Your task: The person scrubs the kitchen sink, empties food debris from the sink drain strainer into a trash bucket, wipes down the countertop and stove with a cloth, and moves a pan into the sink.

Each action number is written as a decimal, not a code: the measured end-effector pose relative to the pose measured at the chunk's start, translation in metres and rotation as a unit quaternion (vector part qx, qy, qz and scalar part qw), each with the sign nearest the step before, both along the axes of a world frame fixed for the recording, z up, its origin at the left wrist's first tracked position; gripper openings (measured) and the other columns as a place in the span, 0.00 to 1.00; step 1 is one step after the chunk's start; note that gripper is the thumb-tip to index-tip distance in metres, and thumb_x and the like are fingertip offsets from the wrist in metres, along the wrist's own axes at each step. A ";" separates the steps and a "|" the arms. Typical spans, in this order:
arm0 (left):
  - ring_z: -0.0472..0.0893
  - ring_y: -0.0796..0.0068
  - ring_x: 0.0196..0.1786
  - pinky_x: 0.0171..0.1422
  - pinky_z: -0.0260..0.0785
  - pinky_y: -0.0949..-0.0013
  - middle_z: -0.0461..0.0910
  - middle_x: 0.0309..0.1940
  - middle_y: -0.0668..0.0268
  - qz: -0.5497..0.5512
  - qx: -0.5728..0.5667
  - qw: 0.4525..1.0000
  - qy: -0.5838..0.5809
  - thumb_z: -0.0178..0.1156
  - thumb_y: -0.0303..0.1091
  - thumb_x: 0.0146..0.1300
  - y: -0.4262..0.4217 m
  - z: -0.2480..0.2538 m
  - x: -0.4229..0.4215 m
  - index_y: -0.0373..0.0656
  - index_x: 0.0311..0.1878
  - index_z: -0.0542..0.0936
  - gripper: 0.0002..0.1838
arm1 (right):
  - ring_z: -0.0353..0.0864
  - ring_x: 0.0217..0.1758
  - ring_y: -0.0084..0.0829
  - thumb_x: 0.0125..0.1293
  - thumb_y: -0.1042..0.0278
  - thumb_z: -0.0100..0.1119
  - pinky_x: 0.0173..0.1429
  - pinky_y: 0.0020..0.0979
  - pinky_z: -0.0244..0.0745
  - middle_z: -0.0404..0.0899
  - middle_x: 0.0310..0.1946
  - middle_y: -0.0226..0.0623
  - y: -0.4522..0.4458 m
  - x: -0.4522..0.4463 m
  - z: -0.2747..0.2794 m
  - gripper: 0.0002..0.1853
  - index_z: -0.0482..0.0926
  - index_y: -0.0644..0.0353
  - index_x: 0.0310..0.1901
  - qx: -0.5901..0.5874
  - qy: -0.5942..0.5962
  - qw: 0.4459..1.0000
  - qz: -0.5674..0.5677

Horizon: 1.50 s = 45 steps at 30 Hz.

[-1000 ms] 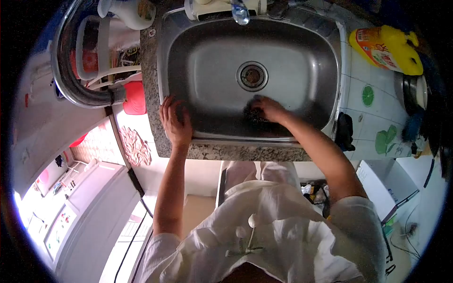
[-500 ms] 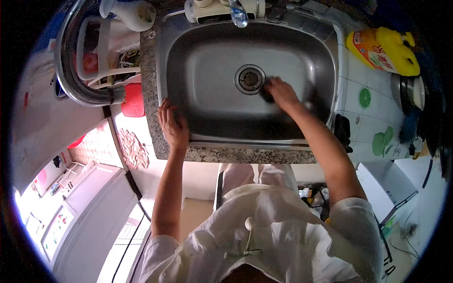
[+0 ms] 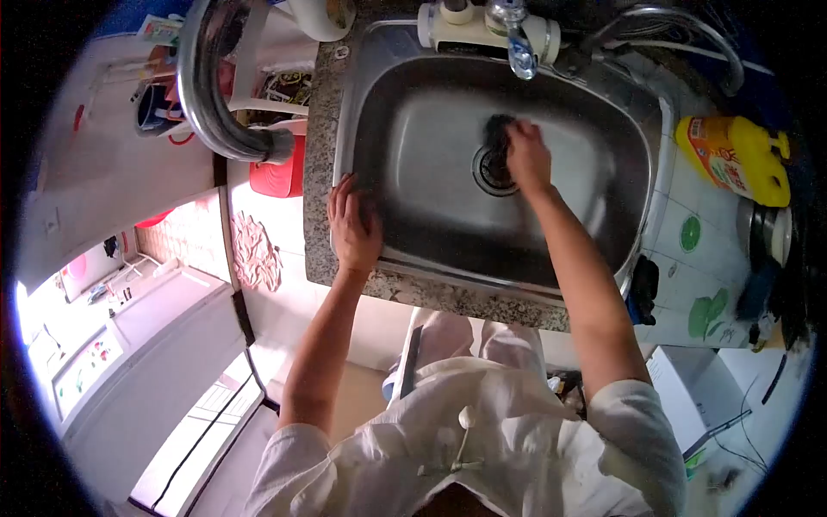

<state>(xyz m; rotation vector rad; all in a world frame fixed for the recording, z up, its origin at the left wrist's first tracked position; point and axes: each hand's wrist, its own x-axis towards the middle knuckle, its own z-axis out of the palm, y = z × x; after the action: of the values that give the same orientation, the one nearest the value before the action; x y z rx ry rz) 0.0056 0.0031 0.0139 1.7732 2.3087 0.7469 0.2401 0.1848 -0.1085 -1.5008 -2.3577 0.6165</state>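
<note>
A stainless steel sink (image 3: 422, 181) is set into a speckled stone counter, with a round drain (image 3: 491, 177) in its floor. My right hand (image 3: 530, 159) is closed on a dark scouring pad (image 3: 498, 131), which is blurred. The pad lies against the sink floor just above the drain. On the sink's left rim rests my left hand (image 3: 353, 228), fingers stretched over the edge and holding nothing. Above the basin hangs a faucet spout (image 3: 521, 56).
A yellow bottle (image 3: 736, 159) lies on the tiled surface at the right. A dark cloth-like thing (image 3: 643, 289) is beside the sink's lower right corner. Toward the upper left a thick, curved metal pipe (image 3: 202, 95) stands beside the counter. A red container (image 3: 277, 168) is below it.
My right hand has moved the scouring pad from the drain's right side to above it. The whole view has shifted and tilted; my left hand stays on the rim.
</note>
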 end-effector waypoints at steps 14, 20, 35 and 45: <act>0.64 0.52 0.59 0.65 0.52 0.52 0.68 0.52 0.53 0.010 0.001 1.000 -0.012 0.50 0.25 0.47 0.000 0.000 -0.001 0.36 0.39 0.71 0.13 | 0.67 0.53 0.50 0.49 0.80 0.52 0.56 0.41 0.65 0.68 0.50 0.52 -0.023 -0.141 0.021 0.22 0.69 0.65 0.49 -0.017 0.175 0.984 -0.035; 0.65 0.50 0.58 0.64 0.53 0.52 0.68 0.53 0.52 0.001 0.012 1.000 -0.012 0.51 0.27 0.48 -0.003 -0.006 -0.004 0.36 0.42 0.71 0.15 | 0.67 0.51 0.48 0.57 0.69 0.48 0.56 0.39 0.63 0.68 0.49 0.51 -0.007 -0.185 -0.027 0.18 0.68 0.61 0.50 -0.096 0.291 0.942 -0.139; 0.65 0.50 0.57 0.62 0.54 0.53 0.69 0.52 0.55 -0.035 -0.004 0.999 0.007 0.55 0.30 0.50 -0.003 -0.005 -0.003 0.39 0.43 0.72 0.15 | 0.70 0.50 0.47 0.56 0.80 0.48 0.50 0.42 0.69 0.70 0.48 0.48 -0.002 0.076 0.030 0.19 0.68 0.62 0.52 0.029 -0.152 0.986 -0.058; 0.64 0.53 0.59 0.65 0.51 0.53 0.68 0.51 0.55 -0.004 0.004 1.000 0.019 0.55 0.25 0.42 0.003 0.000 0.004 0.42 0.38 0.72 0.15 | 0.69 0.45 0.37 0.47 0.70 0.61 0.44 0.42 0.63 0.69 0.38 0.31 -0.021 0.045 0.004 0.10 0.78 0.53 0.34 0.105 -0.100 0.989 0.023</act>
<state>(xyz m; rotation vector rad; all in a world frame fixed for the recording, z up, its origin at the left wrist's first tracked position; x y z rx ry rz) 0.0099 0.0060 0.0139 1.8134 2.3239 0.7278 0.2846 0.1643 -0.1043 -1.4777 -2.5193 0.2253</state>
